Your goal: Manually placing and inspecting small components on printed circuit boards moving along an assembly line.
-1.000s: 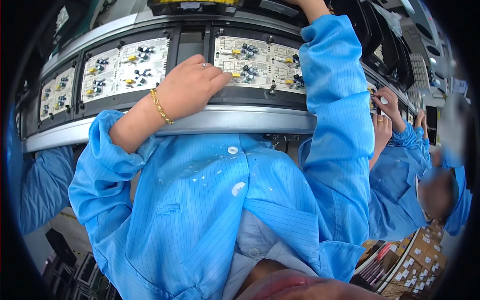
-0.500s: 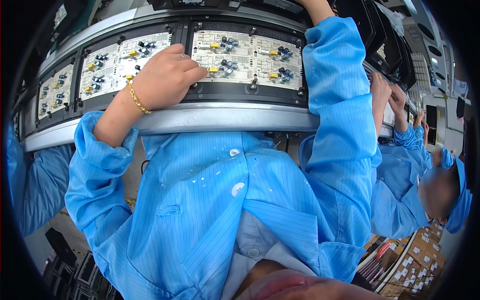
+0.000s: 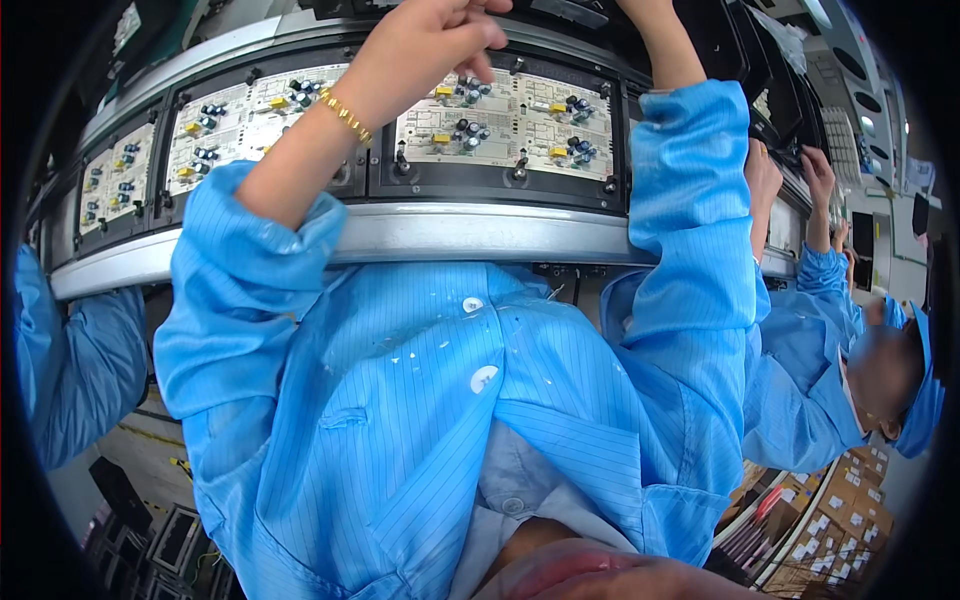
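Note:
My left hand (image 3: 425, 42), with a gold bracelet (image 3: 345, 115) at its wrist, reaches over the far edge of a white circuit board panel (image 3: 500, 108). Its fingers are loosely bent and apart, and nothing shows in them; the top edge cuts off part of the hand. The panel sits in a black carrier frame (image 3: 450, 188) with dark upright posts. Yellow block parts and dark round capacitors (image 3: 468, 136) stand on it in several groups. My right forearm (image 3: 668, 45) stretches past the frame's right end, and its hand lies beyond the top edge, out of sight.
More board panels in black frames (image 3: 205, 135) line the left. A silver rail (image 3: 480, 232) runs along the near edge. Black bins or trays (image 3: 560, 12) lie behind. At the right, a co-worker in blue (image 3: 800, 345) works at the same line. Cartons (image 3: 835, 510) stand lower right.
My left hand has lifted from the gap between two panels and moved right and away, over the panel's far edge. My right arm has shifted slightly right, its hand now out of view.

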A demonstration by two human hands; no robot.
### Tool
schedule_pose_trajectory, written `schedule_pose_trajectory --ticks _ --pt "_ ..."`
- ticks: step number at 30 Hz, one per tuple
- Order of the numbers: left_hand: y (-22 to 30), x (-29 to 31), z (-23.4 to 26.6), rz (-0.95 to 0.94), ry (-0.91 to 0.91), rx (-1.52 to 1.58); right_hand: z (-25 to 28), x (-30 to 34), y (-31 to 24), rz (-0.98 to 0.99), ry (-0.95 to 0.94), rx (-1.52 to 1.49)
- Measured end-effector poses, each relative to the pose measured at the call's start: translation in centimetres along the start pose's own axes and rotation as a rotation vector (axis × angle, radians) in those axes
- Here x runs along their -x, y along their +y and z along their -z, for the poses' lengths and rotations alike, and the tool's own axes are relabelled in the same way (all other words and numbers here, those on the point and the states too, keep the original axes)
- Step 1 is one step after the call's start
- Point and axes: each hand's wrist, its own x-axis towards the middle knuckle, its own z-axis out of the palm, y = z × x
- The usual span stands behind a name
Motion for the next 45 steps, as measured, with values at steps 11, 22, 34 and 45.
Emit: schedule_pose_trajectory --ticks 11,22,34,45 --pt "-3.2 -1.0 -2.2 0.058 -0.091 0.436 -1.0 11.6 -6.9 -0.255 -0.256 -1.171" --pt "-3.3 0.0 -1.1 0.265 -0.218 0.312 -2.0 14.2 -7.0 -0.474 -0.244 -1.415" --pt "-3.6 0.3 -0.5 0.233 -0.182 0.232 -2.3 14.7 -7.4 -0.546 -0.234 -1.469" --pt "-3.0 0.5 0.4 0.207 -0.135 0.185 3.3 13.4 -4.7 -0.382 -0.091 -1.08"
